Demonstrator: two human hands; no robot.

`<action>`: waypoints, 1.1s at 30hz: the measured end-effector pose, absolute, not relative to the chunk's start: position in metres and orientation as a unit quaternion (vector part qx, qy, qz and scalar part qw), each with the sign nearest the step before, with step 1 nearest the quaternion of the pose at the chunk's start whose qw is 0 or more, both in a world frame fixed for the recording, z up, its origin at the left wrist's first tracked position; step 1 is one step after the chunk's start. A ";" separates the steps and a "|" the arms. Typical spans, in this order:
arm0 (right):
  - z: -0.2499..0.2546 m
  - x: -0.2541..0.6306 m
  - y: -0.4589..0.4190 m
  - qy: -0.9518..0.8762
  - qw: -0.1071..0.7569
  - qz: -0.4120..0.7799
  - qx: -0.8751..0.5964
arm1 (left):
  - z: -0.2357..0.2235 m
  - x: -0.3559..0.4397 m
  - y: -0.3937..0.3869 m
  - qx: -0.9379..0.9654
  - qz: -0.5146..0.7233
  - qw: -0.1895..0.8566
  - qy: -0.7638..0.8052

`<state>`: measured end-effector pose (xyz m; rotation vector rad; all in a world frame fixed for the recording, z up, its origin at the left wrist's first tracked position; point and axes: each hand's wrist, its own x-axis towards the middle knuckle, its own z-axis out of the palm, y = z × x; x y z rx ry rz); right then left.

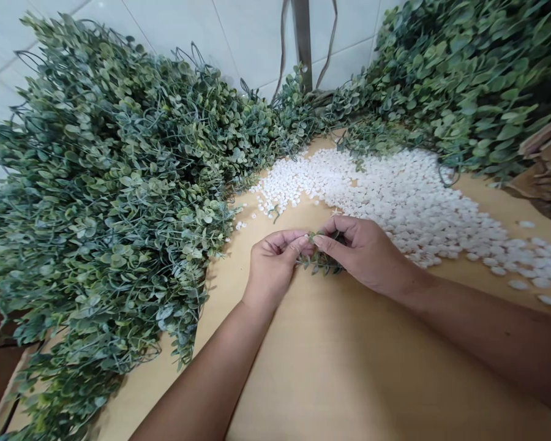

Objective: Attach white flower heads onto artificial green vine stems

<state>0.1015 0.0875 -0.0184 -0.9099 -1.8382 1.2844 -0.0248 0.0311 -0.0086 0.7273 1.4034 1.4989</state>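
Note:
My left hand (pixel 275 260) and my right hand (pixel 362 251) meet over the middle of a light wooden table (pixel 330 367). Both are closed in a pinch on a small green artificial leaf sprig (pixel 322 262), which lies low against the tabletop between the fingertips. Just beyond the hands spreads a wide heap of small white plastic pieces (pixel 395 190). One loose green bit (pixel 275 212) lies at the near edge of that heap.
A big mound of artificial green foliage (pixel 110 184) covers the table's left side and hangs over its edge. More foliage (pixel 463 73) is piled at the back right. A cardboard box (pixel 548 162) stands at the right edge. A metal post (pixel 302 37) rises behind, against a tiled wall.

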 end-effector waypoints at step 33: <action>-0.013 0.104 0.091 -0.727 0.308 0.514 -0.335 | -0.013 -0.029 0.034 0.363 0.583 0.491 0.537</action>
